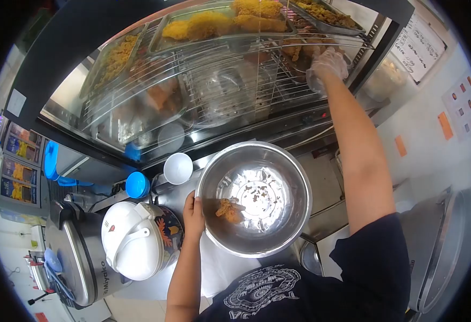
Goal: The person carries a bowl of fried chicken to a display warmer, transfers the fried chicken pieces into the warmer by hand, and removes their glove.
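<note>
My left hand (194, 216) grips the left rim of a large steel mixing bowl (294, 225), fingers curled over its edge. Inside the bowl lies one piece of fried chicken (229, 211), with brown crumbs scattered over the bottom. My right hand (328, 67), in a clear plastic glove, reaches into a heated display case (235, 129) at the upper right. It is beside fried chicken pieces (294, 52) on the case's wire shelf. The loose glove and the angle hide its fingertips, so their grip is unclear.
Trays of yellow fried food (208, 26) sit on the upper shelf. Left of the bowl stand a white rice cooker (133, 241), a large steel cooker (80, 257), a white cup (178, 168) and a blue cup (137, 184). A steel lidded container (434, 252) is at right.
</note>
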The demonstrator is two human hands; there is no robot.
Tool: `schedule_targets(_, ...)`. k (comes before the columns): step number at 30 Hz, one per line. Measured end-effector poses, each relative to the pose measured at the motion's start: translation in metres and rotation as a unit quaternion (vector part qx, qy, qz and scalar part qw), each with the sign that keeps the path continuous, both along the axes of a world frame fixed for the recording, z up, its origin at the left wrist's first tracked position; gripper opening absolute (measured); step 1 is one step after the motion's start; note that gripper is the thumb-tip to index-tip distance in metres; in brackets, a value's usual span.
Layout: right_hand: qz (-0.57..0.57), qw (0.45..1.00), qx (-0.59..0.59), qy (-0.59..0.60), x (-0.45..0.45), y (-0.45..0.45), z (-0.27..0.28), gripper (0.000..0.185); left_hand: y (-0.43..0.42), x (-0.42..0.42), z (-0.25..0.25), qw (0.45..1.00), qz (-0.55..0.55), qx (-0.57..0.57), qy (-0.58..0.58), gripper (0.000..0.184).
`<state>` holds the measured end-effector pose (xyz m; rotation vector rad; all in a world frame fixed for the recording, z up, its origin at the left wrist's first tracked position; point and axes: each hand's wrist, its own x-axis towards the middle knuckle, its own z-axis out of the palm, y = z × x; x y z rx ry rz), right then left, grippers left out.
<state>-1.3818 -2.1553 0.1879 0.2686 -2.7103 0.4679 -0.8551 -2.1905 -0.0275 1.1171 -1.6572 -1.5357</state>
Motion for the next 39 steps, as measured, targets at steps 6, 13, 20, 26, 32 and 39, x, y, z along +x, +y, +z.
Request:
schedule_targets(6, 0.006, 1.0, 0.006, 0.022, -0.049, -0.005, -0.023, 0.065, -0.001, -0.001, -0.002, 1.0, -0.006, 0.013, 0.007, 0.035)
schedule_targets(13, 0.243, 0.933, -0.135, 0.23, 0.135, 0.045, -0.039, 0.058, -0.002, 0.003, -0.001, 1.0, -0.009, 0.019, -0.004, 0.035)
schedule_targets(20, 0.526, 0.746, 0.121, -0.391, 0.313, 0.021, -0.152, 0.052, 0.001, 0.0, 0.0, 1.0, -0.019, 0.002, 0.016, 0.035)
schedule_targets(26, 0.545, 0.664, 0.299, -0.416, 0.343, 0.004, -0.221, 0.046, 0.0, 0.001, 0.001, 1.0, -0.019, -0.014, -0.005, 0.035)
schedule_targets(32, 0.578, 0.672, 0.163, -0.433, 0.31, 0.056, -0.162, 0.049, -0.001, 0.001, -0.004, 0.999, -0.018, -0.012, 0.038, 0.034)
schedule_targets(39, 0.53, 0.72, 0.207, -0.397, 0.305, 0.105, -0.154, 0.065, 0.0, -0.001, -0.008, 0.998, -0.008, 0.021, 0.064, 0.034)
